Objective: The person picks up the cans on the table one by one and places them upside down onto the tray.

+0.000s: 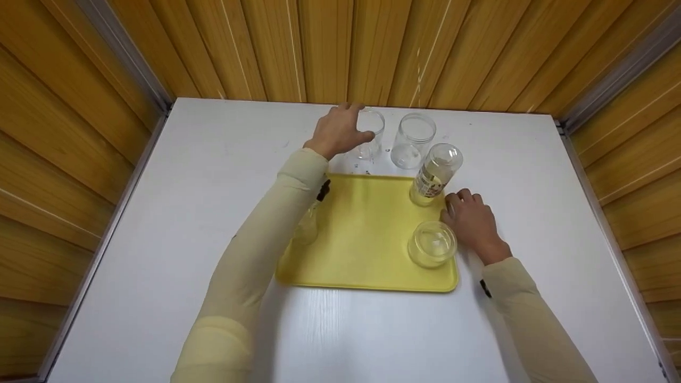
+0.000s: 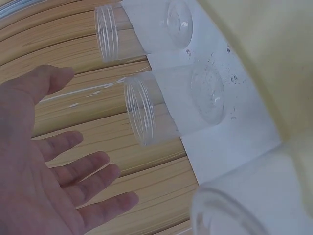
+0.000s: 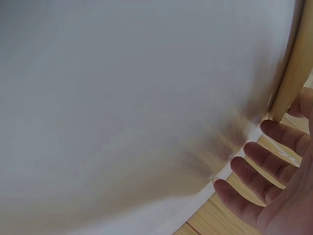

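My left hand [image 1: 340, 130] reaches to the back of the table, fingers spread and thumb out, beside a clear wide-mouthed jar [image 1: 375, 133]. In the left wrist view the hand [image 2: 54, 152] is empty, and a gap shows between it and that jar [image 2: 171, 105]. My right hand [image 1: 472, 221] is at the right edge of the yellow tray [image 1: 362, 234], its fingers slightly bent. In the right wrist view its fingertips [image 3: 225, 188] are low by the table, with the thumb and forefinger at the tray rim [image 3: 291, 63].
Another clear jar [image 1: 412, 141] stands at the back. On the tray are an upside-down labelled bottle [image 1: 436, 175], a short round jar [image 1: 432, 244] and a clear vessel [image 1: 307, 229] partly behind my left sleeve. Wood-patterned panels [image 1: 330, 48] wall the white table [image 1: 346, 335] on three sides.
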A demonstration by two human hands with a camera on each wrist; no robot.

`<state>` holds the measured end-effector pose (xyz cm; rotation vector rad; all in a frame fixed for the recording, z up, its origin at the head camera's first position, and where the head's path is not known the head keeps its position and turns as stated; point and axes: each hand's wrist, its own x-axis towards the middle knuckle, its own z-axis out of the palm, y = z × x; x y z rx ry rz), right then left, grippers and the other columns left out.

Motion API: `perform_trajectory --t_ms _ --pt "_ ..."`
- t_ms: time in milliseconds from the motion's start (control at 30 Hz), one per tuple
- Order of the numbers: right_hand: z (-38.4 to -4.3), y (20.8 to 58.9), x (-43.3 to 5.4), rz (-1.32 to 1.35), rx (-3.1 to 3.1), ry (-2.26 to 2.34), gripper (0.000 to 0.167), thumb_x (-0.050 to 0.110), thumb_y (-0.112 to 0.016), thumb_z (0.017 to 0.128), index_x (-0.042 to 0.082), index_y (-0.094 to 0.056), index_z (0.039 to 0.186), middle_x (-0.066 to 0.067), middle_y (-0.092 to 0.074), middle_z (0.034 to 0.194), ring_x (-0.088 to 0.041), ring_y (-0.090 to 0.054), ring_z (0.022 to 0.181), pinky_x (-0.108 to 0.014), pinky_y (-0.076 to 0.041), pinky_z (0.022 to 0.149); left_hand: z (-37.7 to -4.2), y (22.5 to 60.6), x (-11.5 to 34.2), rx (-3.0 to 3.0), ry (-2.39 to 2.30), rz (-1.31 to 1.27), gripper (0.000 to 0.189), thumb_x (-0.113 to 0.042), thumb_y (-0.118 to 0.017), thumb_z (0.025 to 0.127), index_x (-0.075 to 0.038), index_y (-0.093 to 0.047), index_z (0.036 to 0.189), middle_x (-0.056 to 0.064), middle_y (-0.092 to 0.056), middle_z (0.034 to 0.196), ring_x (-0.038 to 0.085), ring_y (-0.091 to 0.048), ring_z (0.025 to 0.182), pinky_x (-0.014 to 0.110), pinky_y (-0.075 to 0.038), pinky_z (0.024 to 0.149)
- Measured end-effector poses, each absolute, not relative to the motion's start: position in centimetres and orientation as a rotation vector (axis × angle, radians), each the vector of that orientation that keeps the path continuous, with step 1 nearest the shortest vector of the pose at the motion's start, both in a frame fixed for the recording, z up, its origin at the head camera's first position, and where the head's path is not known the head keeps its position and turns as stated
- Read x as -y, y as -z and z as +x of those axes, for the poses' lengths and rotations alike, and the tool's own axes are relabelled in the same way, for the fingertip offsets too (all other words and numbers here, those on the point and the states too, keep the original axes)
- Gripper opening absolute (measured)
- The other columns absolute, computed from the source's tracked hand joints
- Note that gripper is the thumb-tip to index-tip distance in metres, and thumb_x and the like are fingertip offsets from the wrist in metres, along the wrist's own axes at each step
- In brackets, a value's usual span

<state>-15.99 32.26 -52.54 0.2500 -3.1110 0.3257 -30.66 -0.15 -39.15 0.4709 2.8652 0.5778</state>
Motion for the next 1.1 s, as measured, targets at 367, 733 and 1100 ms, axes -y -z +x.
perform_trajectory --t_ms 367,733,1100 --pt "-15.9 52.4 -32.3 0.236 3.095 -0.321 0.040 0.027 -0.056 0.104 -0.005 -0.063 0.128 -0.030 -0.057 0.129 -0.053 -0.055 0.112 -0.069 -0.051 0.080 -32.4 40.1 -0.9 -2.863 -0.604 0.416 0.077 -0.051 -0.068 0.100 -0.014 -0.041 0.162 0.015 -0.046 0.160 0.031 -0.048 0.143 0.045 -0.048 0.111" --pt "-15.8 52.3 -32.1 0.226 3.130 -0.302 0.040 0.028 -0.054 0.105 -0.004 -0.062 0.128 -0.029 -0.055 0.130 -0.052 -0.053 0.114 -0.068 -0.050 0.081 -33.2 40.5 -2.3 -2.881 -0.519 0.418 0.075 -0.049 -0.067 0.100 -0.014 -0.042 0.161 0.014 -0.042 0.162 0.030 -0.046 0.144 0.043 -0.048 0.110" --pt "-15.5 52.2 -32.0 0.218 3.143 -0.325 0.041 0.028 -0.053 0.107 -0.004 -0.062 0.131 -0.030 -0.055 0.133 -0.053 -0.052 0.119 -0.069 -0.049 0.085 -33.7 41.2 -3.0 -2.857 -0.458 0.404 0.080 -0.050 -0.066 0.102 -0.016 -0.033 0.167 0.012 -0.033 0.170 0.031 -0.037 0.152 0.045 -0.042 0.116"
